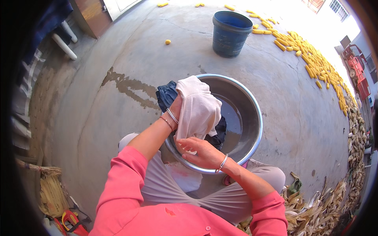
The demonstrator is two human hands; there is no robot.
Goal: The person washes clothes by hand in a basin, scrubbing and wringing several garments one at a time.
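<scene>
A pale pink cloth garment [199,109] hangs draped over my left hand [176,107], which is partly hidden inside or behind it; how its fingers lie does not show. My right hand [200,152] is at the garment's lower edge, fingers loosely bent, just over the near rim; whether it pinches the fabric is unclear. Below is a large metal basin [256,118] holding some water [231,115] and a dark wet cloth [219,132]. A dark blue garment [166,96] lies over the basin's left rim.
A dark blue bucket [230,38] stands beyond the basin. Yellow corn cobs [316,62] spread along the right, with dry husks [316,203] at lower right. One cob [167,42] lies alone on the concrete. A white bag or cloth [184,177] is between my legs.
</scene>
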